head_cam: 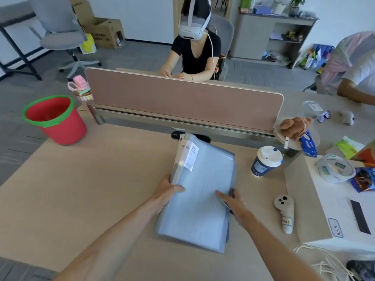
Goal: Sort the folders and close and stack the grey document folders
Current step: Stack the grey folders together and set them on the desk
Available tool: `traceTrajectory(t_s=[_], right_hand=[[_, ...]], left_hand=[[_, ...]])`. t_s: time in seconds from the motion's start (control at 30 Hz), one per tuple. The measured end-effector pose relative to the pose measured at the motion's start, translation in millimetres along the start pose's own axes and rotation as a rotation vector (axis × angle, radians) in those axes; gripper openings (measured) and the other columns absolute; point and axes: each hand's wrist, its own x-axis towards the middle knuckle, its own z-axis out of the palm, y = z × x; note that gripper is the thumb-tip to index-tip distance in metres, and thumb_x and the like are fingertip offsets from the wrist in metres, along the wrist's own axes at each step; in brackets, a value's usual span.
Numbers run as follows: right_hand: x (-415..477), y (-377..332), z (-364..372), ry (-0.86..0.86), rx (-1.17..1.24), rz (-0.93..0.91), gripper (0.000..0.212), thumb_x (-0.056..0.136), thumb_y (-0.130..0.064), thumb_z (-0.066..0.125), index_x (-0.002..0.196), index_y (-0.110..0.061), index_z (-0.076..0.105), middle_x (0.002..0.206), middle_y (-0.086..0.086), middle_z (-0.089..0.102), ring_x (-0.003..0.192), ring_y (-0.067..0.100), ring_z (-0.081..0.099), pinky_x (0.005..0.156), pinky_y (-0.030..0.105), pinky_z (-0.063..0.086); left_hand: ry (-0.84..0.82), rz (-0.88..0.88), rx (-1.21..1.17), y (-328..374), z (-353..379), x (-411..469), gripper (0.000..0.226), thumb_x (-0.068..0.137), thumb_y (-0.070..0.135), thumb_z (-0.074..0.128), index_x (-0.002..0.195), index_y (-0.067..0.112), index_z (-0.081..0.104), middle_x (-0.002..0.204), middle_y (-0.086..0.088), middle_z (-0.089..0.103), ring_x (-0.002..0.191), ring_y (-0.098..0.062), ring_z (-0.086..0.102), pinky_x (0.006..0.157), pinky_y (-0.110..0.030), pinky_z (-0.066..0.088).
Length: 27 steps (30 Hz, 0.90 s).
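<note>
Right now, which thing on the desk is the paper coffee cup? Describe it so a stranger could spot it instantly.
Start at the long pink divider panel across the desk. Below its right end, just right of the grey folders that both hands hold, stands the coffee cup. It is the only upright dark blue cup with a white lid; the white controller nearer the camera lies flat.

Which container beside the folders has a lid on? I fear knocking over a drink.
The paper cup, right of the folders, has a white lid and stands upright. The red bucket, far left, is open-topped.
</note>
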Motion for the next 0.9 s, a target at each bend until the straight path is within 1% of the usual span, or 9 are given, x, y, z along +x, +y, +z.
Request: traceTrajectory(t_s=[0.1, 0.13, 0.27, 0.37, 0.43, 0.57, 0.67, 0.8, 0.9], right_hand=[[-8, -41, 25, 0.094, 0.082, -0.141, 0.031, 0.071, -0.015, 0.082, 0.091, -0.011, 0.058, 0.085, 0.008, 0.065, 0.067, 0.016, 0.065, 0.059, 0.028, 0.054], [-12, -55, 32, 0.11, 0.109, -0.2, 0.027, 0.072, -0.01, 0.08, 0.085, -0.011, 0.056, 0.081, 0.008, 0.063, 0.063, 0.015, 0.064, 0.055, 0.026, 0.053], [-24, -86, 64, 0.15, 0.117, -0.399, 0.04, 0.076, -0.008, 0.078, 0.106, -0.011, 0.053, 0.104, 0.009, 0.067, 0.089, 0.02, 0.067, 0.074, 0.034, 0.056], [-33, -86, 88, 0.206, -0.034, -0.49, 0.044, 0.08, -0.014, 0.073, 0.113, -0.021, 0.044, 0.112, 0.001, 0.061, 0.102, 0.016, 0.061, 0.086, 0.035, 0.053], [-40, -81, 103, 0.28, -0.112, -0.515, 0.045, 0.081, -0.017, 0.072, 0.112, -0.025, 0.04, 0.112, 0.002, 0.059, 0.104, 0.018, 0.058, 0.092, 0.037, 0.049], [-46, -73, 126, 0.353, -0.163, -0.484, 0.055, 0.078, -0.02, 0.075, 0.115, -0.029, 0.035, 0.113, 0.001, 0.055, 0.104, 0.018, 0.055, 0.091, 0.035, 0.047], [-48, -76, 140, 0.419, -0.109, -0.481, 0.055, 0.074, -0.024, 0.077, 0.111, -0.025, 0.037, 0.107, -0.001, 0.054, 0.101, 0.017, 0.055, 0.089, 0.038, 0.048], [-47, -87, 156, 0.527, -0.086, -0.425, 0.053, 0.075, -0.024, 0.076, 0.109, -0.017, 0.036, 0.107, 0.004, 0.052, 0.102, 0.022, 0.055, 0.088, 0.039, 0.047], [-47, -97, 157, 0.61, -0.059, -0.417, 0.052, 0.072, -0.019, 0.075, 0.107, -0.016, 0.037, 0.106, 0.006, 0.052, 0.098, 0.023, 0.055, 0.083, 0.037, 0.046]], left_hand=[[0.041, 0.138, 0.041, 20, -31, -2, 0.059, 0.058, 0.024, 0.071, 0.112, 0.015, 0.05, 0.099, -0.004, 0.067, 0.088, -0.023, 0.067, 0.077, -0.038, 0.054], [0.055, 0.191, 0.068, 27, -43, -2, 0.058, 0.06, 0.025, 0.07, 0.113, 0.018, 0.047, 0.099, -0.001, 0.065, 0.089, -0.021, 0.066, 0.077, -0.037, 0.053], [0.082, 0.346, 0.13, 41, -82, 9, 0.066, 0.061, 0.02, 0.078, 0.118, 0.02, 0.046, 0.108, 0.003, 0.065, 0.099, -0.019, 0.065, 0.081, -0.034, 0.053], [0.096, 0.369, 0.112, 36, -101, 14, 0.073, 0.065, -0.002, 0.08, 0.125, 0.015, 0.041, 0.107, 0.007, 0.06, 0.096, -0.012, 0.06, 0.074, -0.019, 0.047], [0.059, 0.394, 0.095, 28, -110, 17, 0.078, 0.063, -0.003, 0.082, 0.126, 0.016, 0.039, 0.104, 0.011, 0.058, 0.094, -0.008, 0.057, 0.069, -0.012, 0.045], [-0.077, 0.458, 0.128, 16, -131, 33, 0.079, 0.06, -0.004, 0.083, 0.121, 0.025, 0.042, 0.11, 0.009, 0.058, 0.095, 0.005, 0.06, 0.071, -0.005, 0.047], [-0.14, 0.512, 0.142, 18, -139, 48, 0.077, 0.063, -0.01, 0.081, 0.123, 0.022, 0.045, 0.109, 0.017, 0.06, 0.098, 0.015, 0.058, 0.077, -0.004, 0.046], [-0.147, 0.574, 0.158, 29, -145, 62, 0.071, 0.068, -0.004, 0.078, 0.127, 0.018, 0.044, 0.118, 0.005, 0.058, 0.1, 0.017, 0.055, 0.078, -0.002, 0.042], [-0.149, 0.553, 0.171, 34, -147, 61, 0.068, 0.069, 0.002, 0.077, 0.125, 0.025, 0.044, 0.116, 0.011, 0.06, 0.097, 0.018, 0.055, 0.075, -0.002, 0.043]])
